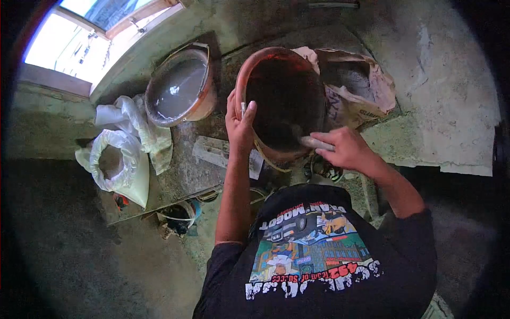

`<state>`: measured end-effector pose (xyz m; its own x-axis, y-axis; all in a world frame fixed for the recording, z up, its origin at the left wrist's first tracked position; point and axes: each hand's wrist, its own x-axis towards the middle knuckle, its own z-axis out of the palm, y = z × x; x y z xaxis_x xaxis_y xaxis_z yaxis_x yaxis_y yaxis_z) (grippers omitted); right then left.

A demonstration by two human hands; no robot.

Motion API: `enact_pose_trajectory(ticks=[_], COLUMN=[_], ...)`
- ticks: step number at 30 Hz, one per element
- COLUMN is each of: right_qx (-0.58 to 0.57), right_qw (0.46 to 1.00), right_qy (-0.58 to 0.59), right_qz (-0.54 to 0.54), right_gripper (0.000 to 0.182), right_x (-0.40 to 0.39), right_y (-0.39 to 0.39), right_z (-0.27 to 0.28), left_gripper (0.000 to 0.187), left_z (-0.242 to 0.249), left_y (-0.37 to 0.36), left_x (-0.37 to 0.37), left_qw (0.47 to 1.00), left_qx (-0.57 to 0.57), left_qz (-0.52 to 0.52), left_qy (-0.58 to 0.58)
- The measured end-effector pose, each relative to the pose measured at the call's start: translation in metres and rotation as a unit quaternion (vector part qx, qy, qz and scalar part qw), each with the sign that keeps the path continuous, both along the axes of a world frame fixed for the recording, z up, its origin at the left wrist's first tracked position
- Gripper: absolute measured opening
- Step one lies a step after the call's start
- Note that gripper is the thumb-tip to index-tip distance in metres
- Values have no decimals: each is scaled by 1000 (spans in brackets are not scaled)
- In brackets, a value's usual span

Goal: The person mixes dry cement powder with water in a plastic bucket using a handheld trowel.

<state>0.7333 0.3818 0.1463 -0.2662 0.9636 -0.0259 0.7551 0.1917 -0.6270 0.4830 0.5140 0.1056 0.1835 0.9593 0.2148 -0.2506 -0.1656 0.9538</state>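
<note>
Right hand [346, 150] grasps tool handle [320, 144], other end inside reddish bucket [244, 76] (too dark to read). Left hand [240, 127] clasps bucket's left rim. Bucket mid-scene; second bucket [209, 105], grey liquid [183, 87] inside, to left; open paper sack [348, 108] to right.

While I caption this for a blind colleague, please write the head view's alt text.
A person's left hand grips a reddish bucket by its rim; the right hand holds a tool inside it. A second bucket and a white sack sit at left, a paper sack at right.
</note>
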Motion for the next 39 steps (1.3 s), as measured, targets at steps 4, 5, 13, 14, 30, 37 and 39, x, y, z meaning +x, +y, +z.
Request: enact_pose_trajectory(ticks=[4,5,13,14,30,37,39], right_qx=[-24,-4,158,161,99,190,206], right_qw=[999,999,968,967,986,969,959], right_qy=[-6,-43,-194,-194,-132,-158,-191], right_qz=[-24,-12,-20,-21,7,-32,-26], right_gripper=[42,41,48,48,47,44,43], right_x=[13,16,15,14,-21,-23,-21], right_y=[27,36,53,58,-2,44,49], right_z=[-26,-27,-2,-2,12,-38,-45], left_gripper=[57,57,62,64,67,65,64], left_z=[-5,-7,3,7,3,6,4], left_y=[-4,-4,-6,-8,-4,-6,-7], left_x=[2,2,-1,1,2,2,1], left_qw=[999,999,999,999,998,999,999], left_qx=[31,38,31,38,60,45,31], left_qz=[7,6,-6,5,17,10,19], left_qy=[14,13,8,3,-14,-8,-18])
